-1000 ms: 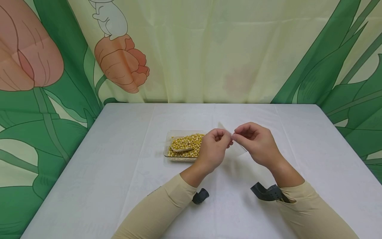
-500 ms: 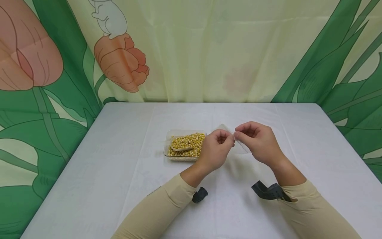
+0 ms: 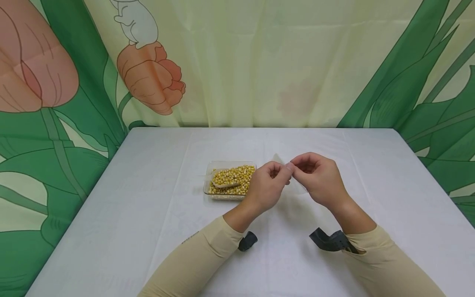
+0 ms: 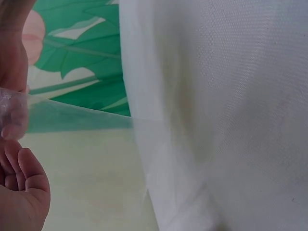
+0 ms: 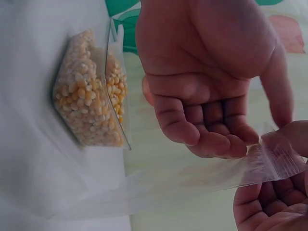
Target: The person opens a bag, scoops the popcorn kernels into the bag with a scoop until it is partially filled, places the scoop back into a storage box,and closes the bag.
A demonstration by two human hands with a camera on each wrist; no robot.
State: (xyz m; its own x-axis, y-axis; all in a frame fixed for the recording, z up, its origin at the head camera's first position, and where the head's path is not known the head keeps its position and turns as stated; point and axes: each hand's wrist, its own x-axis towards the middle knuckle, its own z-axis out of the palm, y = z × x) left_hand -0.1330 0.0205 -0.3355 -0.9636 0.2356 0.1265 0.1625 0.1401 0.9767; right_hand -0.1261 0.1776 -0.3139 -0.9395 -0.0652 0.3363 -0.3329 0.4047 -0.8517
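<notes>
A clear plastic zip bag [image 5: 269, 163] hangs between my two hands, pinched near its zip-strip end. My left hand [image 3: 267, 185] pinches the bag with thumb and forefinger, its other fingers curled in. Close against it, my right hand [image 3: 320, 179] pinches the same edge, and the fingertips of both hands meet. The sheer body of the bag [image 4: 82, 116] hangs down flat in the left wrist view. In the head view the hands cover most of it. Whether the zip edge is parted cannot be told.
Left of my hands stands a clear rectangular container [image 3: 207, 187] of corn kernels [image 3: 243, 177]. A scoop [image 3: 222, 185] heaped with kernels lies in it. A white cloth covers the table [image 3: 122, 231]; a printed curtain [image 3: 237, 74] hangs behind.
My right hand has shifted slightly, and its fingertips have come together with those of my left hand at the bag's edge. The container and scoop have not moved.
</notes>
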